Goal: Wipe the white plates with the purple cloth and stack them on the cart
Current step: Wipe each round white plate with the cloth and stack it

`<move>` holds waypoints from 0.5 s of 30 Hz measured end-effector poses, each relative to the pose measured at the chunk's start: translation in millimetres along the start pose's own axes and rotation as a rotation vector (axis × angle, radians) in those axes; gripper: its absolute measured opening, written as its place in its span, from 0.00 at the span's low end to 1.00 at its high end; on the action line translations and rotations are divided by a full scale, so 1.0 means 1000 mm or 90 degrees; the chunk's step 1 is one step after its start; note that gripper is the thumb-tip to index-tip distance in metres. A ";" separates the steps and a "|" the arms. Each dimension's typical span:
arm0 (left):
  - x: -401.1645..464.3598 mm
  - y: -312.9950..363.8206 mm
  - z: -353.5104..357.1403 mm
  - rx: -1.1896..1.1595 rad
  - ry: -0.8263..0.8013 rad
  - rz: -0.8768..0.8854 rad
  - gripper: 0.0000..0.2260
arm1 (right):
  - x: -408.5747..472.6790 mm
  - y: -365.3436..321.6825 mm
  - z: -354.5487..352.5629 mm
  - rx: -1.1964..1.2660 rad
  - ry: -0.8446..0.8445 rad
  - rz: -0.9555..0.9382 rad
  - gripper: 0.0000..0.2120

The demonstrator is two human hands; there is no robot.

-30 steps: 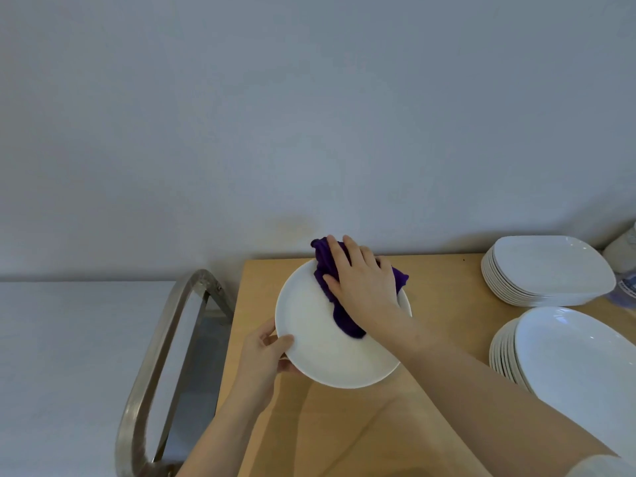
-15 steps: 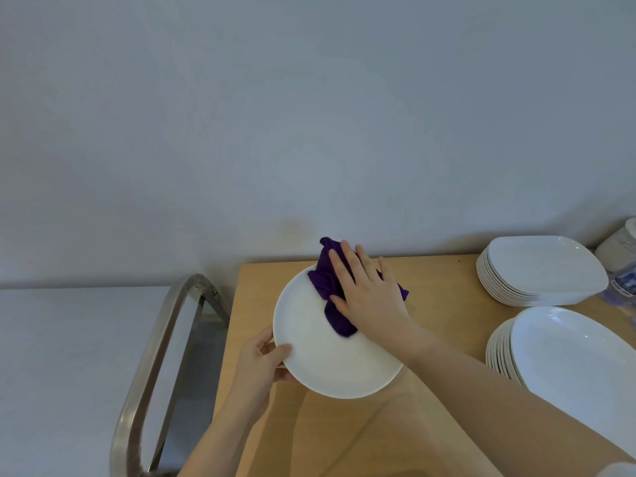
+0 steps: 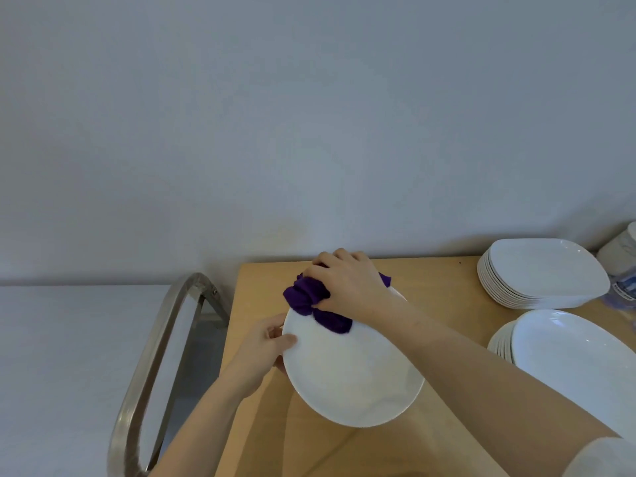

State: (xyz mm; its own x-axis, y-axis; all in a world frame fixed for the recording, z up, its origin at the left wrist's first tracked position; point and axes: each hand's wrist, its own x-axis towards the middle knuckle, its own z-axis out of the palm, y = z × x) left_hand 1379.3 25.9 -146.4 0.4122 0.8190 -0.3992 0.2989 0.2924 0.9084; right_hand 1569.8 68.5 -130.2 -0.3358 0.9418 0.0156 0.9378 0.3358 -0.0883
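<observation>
Lighting soft, even, moderately bright; source not visible. Faint shadow on wooden table (image 3: 430, 339) beneath held plate (image 3: 351, 370), below grip of right hand (image 3: 347, 284) on purple cloth (image 3: 311, 301). Small glare spots on plate stacks (image 3: 543, 273) far right of grip. Wide-angle distortion: cart handle (image 3: 155, 356) left of grip bows. Hands slightly soft; right-edge items blurred.

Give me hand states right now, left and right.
Left hand: grips the rim of the white plate.
Right hand: fingers curled, gripping the bunched purple cloth on the plate's far edge.
</observation>
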 end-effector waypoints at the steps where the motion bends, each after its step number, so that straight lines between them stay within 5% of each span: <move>1: 0.001 0.000 -0.001 -0.003 -0.003 -0.002 0.14 | 0.001 -0.003 0.000 0.000 -0.002 -0.014 0.23; 15: 0.010 -0.007 -0.002 0.046 0.042 -0.047 0.13 | 0.007 -0.003 -0.007 -0.065 -0.023 -0.039 0.10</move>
State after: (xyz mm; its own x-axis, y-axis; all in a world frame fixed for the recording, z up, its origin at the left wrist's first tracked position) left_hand 1379.4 33.3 -156.1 0.3301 0.8278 -0.4537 0.3891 0.3186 0.8644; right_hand 1565.7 73.8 -122.6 -0.3945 0.9187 -0.0178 0.9187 0.3947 0.0142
